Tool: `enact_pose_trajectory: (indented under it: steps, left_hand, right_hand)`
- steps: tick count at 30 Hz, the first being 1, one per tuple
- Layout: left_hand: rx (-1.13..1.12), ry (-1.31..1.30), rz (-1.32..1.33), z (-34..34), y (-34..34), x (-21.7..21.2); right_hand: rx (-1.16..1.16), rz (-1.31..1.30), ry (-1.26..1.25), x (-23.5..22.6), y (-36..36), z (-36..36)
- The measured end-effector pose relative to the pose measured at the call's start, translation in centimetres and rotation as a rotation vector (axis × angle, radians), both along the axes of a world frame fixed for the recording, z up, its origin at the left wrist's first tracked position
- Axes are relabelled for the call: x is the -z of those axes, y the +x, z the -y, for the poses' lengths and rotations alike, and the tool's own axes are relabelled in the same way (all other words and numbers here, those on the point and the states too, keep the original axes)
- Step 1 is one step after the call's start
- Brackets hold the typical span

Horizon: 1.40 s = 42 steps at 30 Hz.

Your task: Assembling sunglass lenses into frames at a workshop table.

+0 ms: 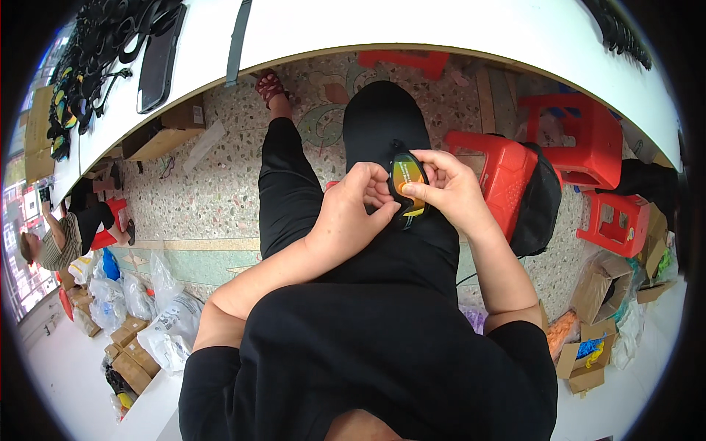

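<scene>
Over my lap I hold a pair of black swim goggles [407, 173] with a shiny orange, yellow and green mirrored lens facing up. My right hand [454, 189] grips their right side, thumb on the lens and fingers behind the frame. On the other side, my left hand [354, 204] is closed at the rim, its thumb and fingertips pinching the black edge. The far part of the goggles and any strap are mostly hidden by the hands and my black trousers.
Ahead curves a white table [309, 22] with a dark phone [160, 62], a grey strap [237, 40] and piled black goggles [70, 95]. Red stools [577, 140] and a black bag [540, 202] stand at right. Cartons [588, 360] and plastic bags [173, 331] lie around; another person [62, 239] sits far left.
</scene>
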<state>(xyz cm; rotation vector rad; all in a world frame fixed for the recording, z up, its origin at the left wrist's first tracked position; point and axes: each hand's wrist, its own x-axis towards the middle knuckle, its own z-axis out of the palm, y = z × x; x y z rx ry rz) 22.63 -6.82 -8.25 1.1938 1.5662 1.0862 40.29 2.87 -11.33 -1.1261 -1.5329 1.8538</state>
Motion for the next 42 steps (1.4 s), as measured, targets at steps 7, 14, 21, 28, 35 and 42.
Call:
enact_pose_trajectory:
  steps: [7,14,21,28,35,42]
  left_hand:
    - [0.336,0.448,-0.821,-1.9,-5.1,-2.0]
    - [0.559,0.310,-0.747,-1.9,-6.3,0.1]
    - [0.297,0.042,-0.625,-0.5,-4.5,1.6]
    - [0.257,0.015,-0.653,0.6,-3.9,1.9]
    - [0.172,0.092,-0.671,1.7,-3.1,2.4]
    - [0.190,0.223,-0.551,1.8,-3.2,0.6]
  right_hand:
    - [-0.479,0.075,0.208,-1.1,-2.7,-3.2]
    - [-0.152,0.016,0.335,0.3,-2.1,-0.4]
    - [-0.060,0.124,0.945,0.1,0.0,4.1]
    - [-0.113,0.140,1.073,0.4,-0.2,4.3]
    - [-0.159,0.071,1.062,0.2,-0.1,3.7]
    - [-0.287,0.188,0.463,-3.1,0.2,2.3]
